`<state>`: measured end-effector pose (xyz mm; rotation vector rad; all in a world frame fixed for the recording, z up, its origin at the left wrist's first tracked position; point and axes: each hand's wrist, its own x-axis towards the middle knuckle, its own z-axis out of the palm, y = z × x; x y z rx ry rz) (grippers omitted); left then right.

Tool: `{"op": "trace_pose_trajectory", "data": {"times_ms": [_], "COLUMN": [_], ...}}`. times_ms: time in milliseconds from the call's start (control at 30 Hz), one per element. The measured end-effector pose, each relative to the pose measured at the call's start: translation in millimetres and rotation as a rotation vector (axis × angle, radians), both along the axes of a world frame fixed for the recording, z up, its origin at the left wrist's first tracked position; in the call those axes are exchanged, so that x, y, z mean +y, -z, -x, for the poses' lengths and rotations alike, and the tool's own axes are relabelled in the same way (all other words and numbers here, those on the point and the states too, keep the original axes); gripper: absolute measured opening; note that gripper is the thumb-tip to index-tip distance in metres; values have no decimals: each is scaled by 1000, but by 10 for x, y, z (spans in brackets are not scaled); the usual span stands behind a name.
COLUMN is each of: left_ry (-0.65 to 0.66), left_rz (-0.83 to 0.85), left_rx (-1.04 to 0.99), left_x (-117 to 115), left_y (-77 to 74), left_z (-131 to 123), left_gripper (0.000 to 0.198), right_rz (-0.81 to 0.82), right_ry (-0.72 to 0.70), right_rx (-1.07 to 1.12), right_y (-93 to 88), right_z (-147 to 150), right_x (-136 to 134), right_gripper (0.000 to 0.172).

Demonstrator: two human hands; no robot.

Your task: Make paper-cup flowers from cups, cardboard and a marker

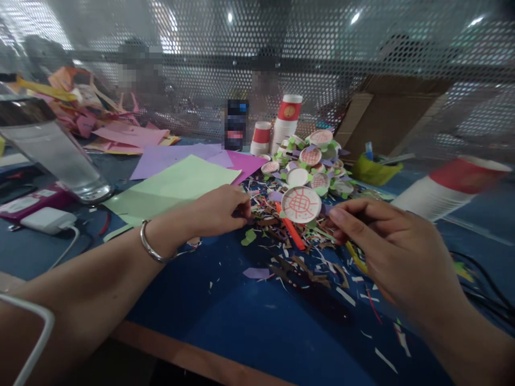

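Observation:
My right hand (386,241) pinches a small paper turtle (301,205) by a purple paper piece at its edge. The turtle is a white cup bottom with a red-orange shell pattern drawn on it and green and purple paper bits around it. Over the scraps left of it, my left hand (217,209) has its fingers curled toward the thumb; whether anything is between them is hidden. Below the turtle lie an orange marker (293,231) and dark-handled scissors (309,289). A pile of similar paper turtles (311,156) sits just behind. One loose purple paper piece (256,273) rests on the blue table.
Green paper (173,187) and purple sheets (173,161) spread at left, near a tilted-looking glass of water (68,155) and a white charger (48,220). Stacked paper cups (286,126) stand behind the pile, more cups (450,185) at right. A yellow-green container (372,170) holds tools.

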<state>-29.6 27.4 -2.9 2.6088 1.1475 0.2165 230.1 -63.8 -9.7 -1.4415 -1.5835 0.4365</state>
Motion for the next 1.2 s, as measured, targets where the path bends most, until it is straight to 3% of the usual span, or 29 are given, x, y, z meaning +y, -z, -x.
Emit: {"op": "trace_pose_trajectory", "data": {"times_ms": [167,300,500,833,1200], "left_ry": [53,79,293,468,428], "left_rz": [-104,-261,-254,-140,152], "left_rx": [-110,-384,-641,-524,-268], "left_x": [-9,-71,-179,-259,-378], "left_y": [-13,-41,-88,-154,-199], "left_z": [21,7,-30,-48,-24], "left_gripper": [11,10,13,13,23], "right_rz": [-12,-42,-75,-126,-59], "right_ry": [19,26,9,13,-28], "right_rx": [-39,-56,-42,-52,-29], "right_y": [-19,-54,-65,-131,-107], "right_z": [26,42,26,66,59], "right_x": [-6,-7,-19,-22,-11], "right_gripper": [25,25,23,18,18]}}
